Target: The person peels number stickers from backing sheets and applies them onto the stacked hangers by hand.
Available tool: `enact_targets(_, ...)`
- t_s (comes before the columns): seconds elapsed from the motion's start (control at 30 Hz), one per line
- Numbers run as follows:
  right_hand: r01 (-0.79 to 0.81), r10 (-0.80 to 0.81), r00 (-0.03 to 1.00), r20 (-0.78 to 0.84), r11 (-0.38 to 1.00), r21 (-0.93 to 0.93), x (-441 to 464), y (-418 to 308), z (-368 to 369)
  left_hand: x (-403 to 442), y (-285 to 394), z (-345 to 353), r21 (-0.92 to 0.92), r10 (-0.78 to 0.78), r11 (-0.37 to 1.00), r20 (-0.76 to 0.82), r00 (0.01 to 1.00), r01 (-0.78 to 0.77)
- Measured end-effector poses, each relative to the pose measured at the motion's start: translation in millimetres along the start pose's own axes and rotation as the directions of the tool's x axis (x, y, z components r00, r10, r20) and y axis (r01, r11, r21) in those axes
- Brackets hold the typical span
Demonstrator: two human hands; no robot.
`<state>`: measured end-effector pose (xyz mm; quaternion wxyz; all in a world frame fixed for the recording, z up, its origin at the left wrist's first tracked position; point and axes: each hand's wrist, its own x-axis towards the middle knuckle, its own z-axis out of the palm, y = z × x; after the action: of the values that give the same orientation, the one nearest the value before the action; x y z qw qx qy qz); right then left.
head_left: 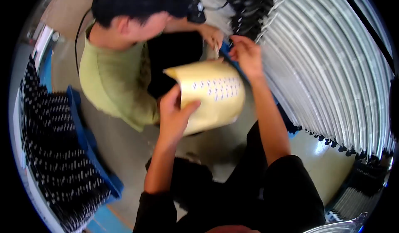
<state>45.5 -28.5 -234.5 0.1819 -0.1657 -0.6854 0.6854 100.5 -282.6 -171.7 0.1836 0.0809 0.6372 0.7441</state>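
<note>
Sheet curls, left hand gripping one edge; one-sided hold could let it slip. Right hand near silver tubes, blurred: can't tell if gripping.

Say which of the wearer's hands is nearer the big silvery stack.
Right. The right hand is beside the silvery stack, contact unclear; the left hand is farther off, holding the yellow sheet.

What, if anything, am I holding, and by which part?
Your left hand holds a yellow sheet by its left edge, thumb across the front. Whether your right hand holds anything cannot be told.
</note>
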Motion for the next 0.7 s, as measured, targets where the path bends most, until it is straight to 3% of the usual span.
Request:
enact_targets(0.07, 0.106, -0.107, 0.994, -0.019, 0.994, -0.02, -24.4, -3.3, -25.2, 7.3, -5.8, 5.5, -0.091, -0.004, 0.996, -0.018, 1.0, 0.003)
enact_targets(0.13, 0.256, -0.283, 0.946, -0.155, 0.95, -0.177, -45.5, -5.5, -38.9, 10.4, -24.3, 16.4, -0.105, 0.058, 0.993, -0.031, 0.998, -0.061)
enact_targets(0.17, 0.246, -0.272, 0.952, -0.144, 0.954, -0.172, -60.2, -2.6, -40.6, 8.9, -29.8, 20.8, -0.078, 0.071, 0.994, -0.042, 0.997, -0.074)
enact_targets(0.23, 0.493, -0.496, 0.867, 0.047, 0.838, -0.236, -84.2, 3.9, -37.3, 3.8, -40.1, 30.6, -0.039, 0.057, 0.997, -0.082, 0.995, -0.061)
enact_targets(0.3, 0.587, -0.551, 0.808, 0.21, 0.785, -0.197, -105.0, 0.0, -29.7, -1.7, -42.2, 42.8, -0.031, -0.024, 0.999, -0.091, 0.996, 0.021)
enact_targets(0.33, 0.58, -0.548, 0.813, 0.194, 0.791, -0.195, -108.3, 2.0, -28.4, 0.9, -50.6, 48.3, -0.018, -0.03, 0.999, -0.082, 0.996, 0.028)
enact_targets(0.4, 0.543, -0.528, 0.839, 0.134, 0.831, -0.122, -117.2, -1.6, -29.4, 3.4, -62.5, 59.9, 0.123, 0.108, 0.986, 0.011, 0.994, -0.108)
enact_targets(0.53, 0.582, -0.575, 0.813, 0.089, 0.8, -0.15, -117.5, 4.1, -36.9, 7.5, -75.1, 75.9, 0.158, 0.114, 0.98, 0.043, 0.993, -0.119)
enact_targets(0.6, 0.543, -0.534, 0.839, 0.101, 0.828, -0.138, -120.8, 9.1, -36.9, 5.3, -79.3, 78.0, 0.227, 0.176, 0.956, 0.072, 0.982, -0.188)
enact_targets(0.7, 0.51, -0.497, 0.858, 0.127, 0.853, -0.108, -123.5, 7.4, -41.0, -2.4, -76.1, 79.5, 0.248, 0.158, 0.954, 0.063, 0.985, -0.169)
